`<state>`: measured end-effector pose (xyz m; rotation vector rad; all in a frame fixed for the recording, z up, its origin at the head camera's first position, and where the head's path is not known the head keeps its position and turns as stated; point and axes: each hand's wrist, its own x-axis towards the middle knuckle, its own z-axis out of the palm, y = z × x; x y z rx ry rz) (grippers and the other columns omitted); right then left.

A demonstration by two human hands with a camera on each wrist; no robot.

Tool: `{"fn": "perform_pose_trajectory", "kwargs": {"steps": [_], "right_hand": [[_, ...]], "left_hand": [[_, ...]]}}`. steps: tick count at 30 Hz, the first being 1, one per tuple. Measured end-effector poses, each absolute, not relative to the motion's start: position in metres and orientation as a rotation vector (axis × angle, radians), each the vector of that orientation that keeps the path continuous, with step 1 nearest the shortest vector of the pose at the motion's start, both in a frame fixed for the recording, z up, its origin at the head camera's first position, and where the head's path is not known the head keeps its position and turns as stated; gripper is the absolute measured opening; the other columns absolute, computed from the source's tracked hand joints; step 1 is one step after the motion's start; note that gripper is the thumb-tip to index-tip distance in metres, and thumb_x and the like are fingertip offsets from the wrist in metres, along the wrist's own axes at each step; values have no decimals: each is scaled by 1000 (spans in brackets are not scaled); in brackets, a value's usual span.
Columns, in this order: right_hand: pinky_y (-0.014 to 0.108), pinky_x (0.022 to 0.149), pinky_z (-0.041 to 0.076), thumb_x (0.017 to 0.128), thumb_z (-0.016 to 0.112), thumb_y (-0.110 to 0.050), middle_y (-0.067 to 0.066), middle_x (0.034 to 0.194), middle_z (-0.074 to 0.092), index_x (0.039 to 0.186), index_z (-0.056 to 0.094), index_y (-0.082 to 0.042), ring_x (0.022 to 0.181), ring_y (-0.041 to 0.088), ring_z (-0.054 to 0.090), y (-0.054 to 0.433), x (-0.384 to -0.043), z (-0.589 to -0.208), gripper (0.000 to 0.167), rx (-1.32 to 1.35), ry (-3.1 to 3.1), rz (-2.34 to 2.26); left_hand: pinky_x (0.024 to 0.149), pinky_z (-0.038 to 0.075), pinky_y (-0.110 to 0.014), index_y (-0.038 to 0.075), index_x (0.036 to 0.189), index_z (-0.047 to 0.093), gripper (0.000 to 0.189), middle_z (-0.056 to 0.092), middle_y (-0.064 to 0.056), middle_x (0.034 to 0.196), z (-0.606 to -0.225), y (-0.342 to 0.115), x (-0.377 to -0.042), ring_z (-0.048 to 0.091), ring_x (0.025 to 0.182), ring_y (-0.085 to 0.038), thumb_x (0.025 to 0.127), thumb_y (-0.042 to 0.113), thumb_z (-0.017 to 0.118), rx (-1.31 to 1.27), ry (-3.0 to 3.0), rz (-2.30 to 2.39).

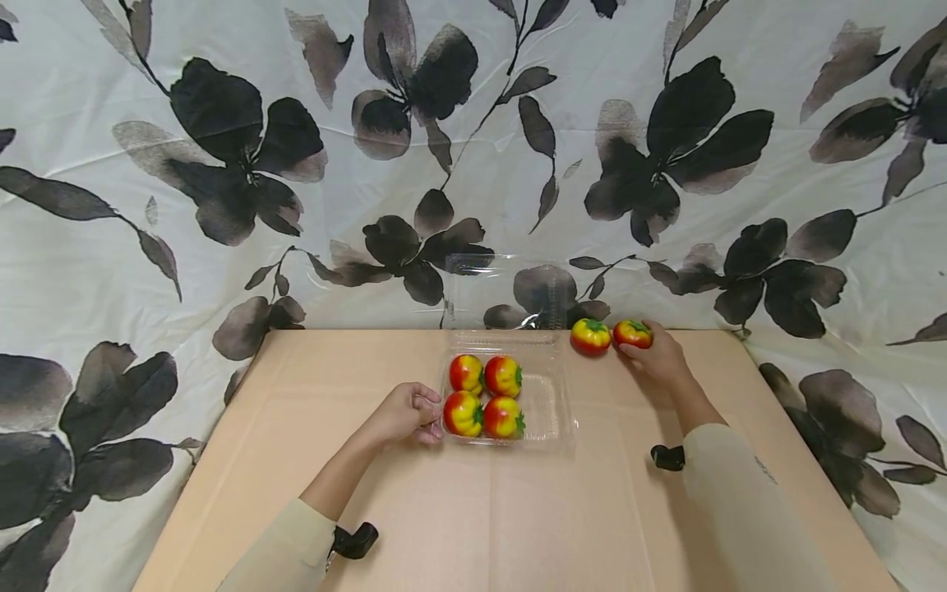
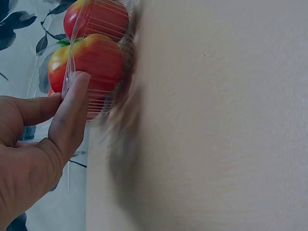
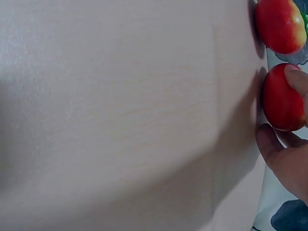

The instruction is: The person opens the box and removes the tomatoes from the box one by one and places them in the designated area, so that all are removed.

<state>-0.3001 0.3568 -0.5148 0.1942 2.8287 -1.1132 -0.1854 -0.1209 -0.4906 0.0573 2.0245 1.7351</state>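
Note:
A clear plastic clamshell box [image 1: 546, 403] stands with its lid [image 1: 473, 288] raised behind it. Several red-and-yellow toy fruits [image 1: 503, 376] with green leafy tops fill its left side. My left hand [image 1: 405, 413] pinches the box's left rim between thumb and fingers, as the left wrist view shows close to a fruit [image 2: 98, 60] behind the clear wall. At the table's back edge, right of the box, my right hand [image 1: 658, 358] grips another toy fruit [image 3: 281, 98], thumb on one side and fingers on the other. A matching fruit [image 1: 590, 337] sits just left of it.
The light wooden table [image 1: 473, 518] ends at the back against a white cloth [image 1: 518, 205] printed with dark flowers. The right half of the box has bare floor. Black wrist straps show at both sleeves [image 1: 732, 485].

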Motion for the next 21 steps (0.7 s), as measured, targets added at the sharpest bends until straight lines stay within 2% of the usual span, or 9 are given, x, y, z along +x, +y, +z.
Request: {"fn": "perform_pose_trajectory", "kwargs": {"steps": [21], "right_hand": [[69,123,25,101,67,-29,37,159,29,160,14,6,145,57,30,356,-298,-514,87,146,2848,-1093]], "left_hand": [[63,67,-36,-16,121,47,26,67,-16,82,-490,-121,-183,72,65,-20,99,-9,58,69,2040,1729]]}}
